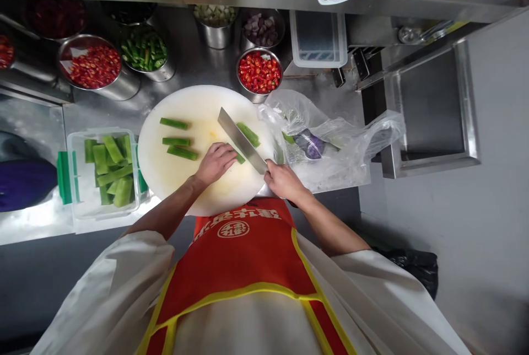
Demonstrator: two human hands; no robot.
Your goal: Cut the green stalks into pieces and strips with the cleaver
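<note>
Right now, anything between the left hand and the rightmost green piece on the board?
Yes: the knife in the right hand; its blade slants between the left hand and the green piece.

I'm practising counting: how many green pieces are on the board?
5 visible: on the left, a far strip, a middle strip and a near strip; a fourth piece at the left hand; a fifth piece right of the knife. The hand may hide more.
</note>
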